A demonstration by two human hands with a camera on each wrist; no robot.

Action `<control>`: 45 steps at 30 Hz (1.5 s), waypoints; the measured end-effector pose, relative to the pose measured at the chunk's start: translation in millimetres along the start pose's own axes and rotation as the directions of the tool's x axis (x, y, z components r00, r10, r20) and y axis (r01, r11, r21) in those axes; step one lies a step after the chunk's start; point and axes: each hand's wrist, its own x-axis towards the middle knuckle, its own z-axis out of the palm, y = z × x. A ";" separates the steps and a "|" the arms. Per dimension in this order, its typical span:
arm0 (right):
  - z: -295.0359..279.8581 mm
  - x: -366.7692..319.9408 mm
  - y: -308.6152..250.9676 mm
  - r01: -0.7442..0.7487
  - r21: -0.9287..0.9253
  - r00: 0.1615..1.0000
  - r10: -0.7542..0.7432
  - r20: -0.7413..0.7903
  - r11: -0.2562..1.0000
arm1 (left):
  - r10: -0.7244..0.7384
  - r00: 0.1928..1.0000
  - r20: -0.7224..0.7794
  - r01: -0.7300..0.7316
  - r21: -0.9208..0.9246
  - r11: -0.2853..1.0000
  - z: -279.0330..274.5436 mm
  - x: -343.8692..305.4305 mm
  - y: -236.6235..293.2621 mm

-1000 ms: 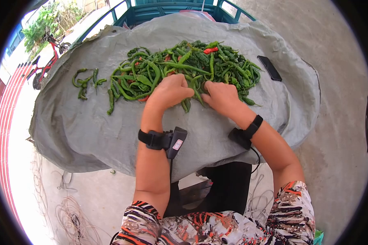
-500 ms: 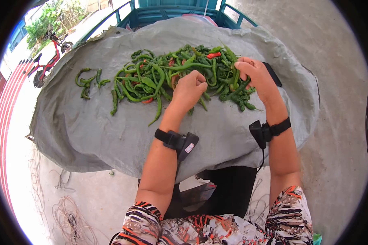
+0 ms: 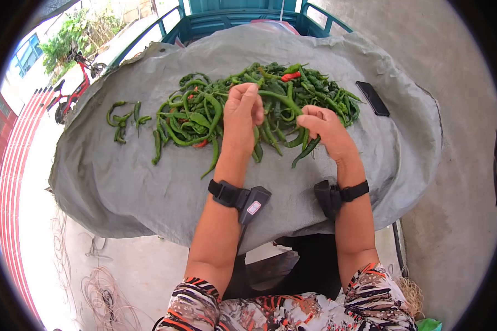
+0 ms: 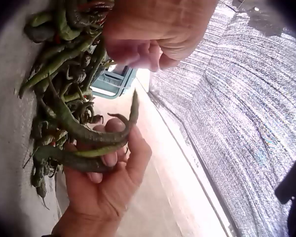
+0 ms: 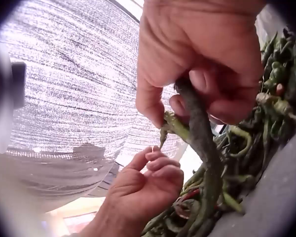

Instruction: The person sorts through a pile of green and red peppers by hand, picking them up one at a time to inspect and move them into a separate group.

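My right hand [image 3: 327,131] grips several long green chili peppers [image 5: 200,126], raised in front of the pile. Its fingers curl round them, and the curved tips stand out in the left wrist view. Facing it is my left hand [image 3: 242,113], with curled fingers. In the right wrist view, the left fingertips [image 5: 158,157] come right up to the thin end of a light green chili; I cannot tell whether they pinch it. Behind both hands spreads the heap of green chili peppers [image 3: 201,113], with a few red ones such as a red chili [image 3: 291,76].
A grey sheet [image 3: 121,182] covers the work surface. Some separate chilies [image 3: 120,121] lie at the left, and a black phone [image 3: 373,98] at the right. Blue cart rails [image 3: 328,25] stand behind. Coiled cord [image 3: 107,300] lies on the ground.
Both hands were low in the pile; the right then reached to its right side, and has come back toward the middle with chilies. The left has lifted slightly. A chili now lies below the heap's left part.
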 end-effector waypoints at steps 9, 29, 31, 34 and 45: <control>-14.3 1.8 15.6 0.069 0.069 0.841 -0.021 -0.541 0.995 | -0.016 0.967 0.254 -0.252 0.965 0.079 4.9 -14.0 -19.7; -5.0 16.2 38.6 0.270 0.113 0.692 -0.111 -0.713 0.956 | -0.040 0.982 0.182 -0.186 0.974 -0.130 29.5 -14.0 -9.0; -0.7 14.9 33.6 0.270 0.205 0.704 -0.047 -0.709 0.941 | -0.065 0.981 0.185 -0.196 0.937 -0.289 33.9 -15.1 -13.7; 4.1 19.3 37.0 0.278 0.204 0.686 -0.045 -0.726 0.939 | -0.081 0.986 0.145 -0.164 0.935 -0.314 27.7 -9.0 -27.4; 3.9 13.8 31.4 0.303 0.331 0.747 -0.007 -0.665 0.894 | 0.032 0.960 0.278 -0.255 0.915 -0.314 13.2 -7.8 -43.4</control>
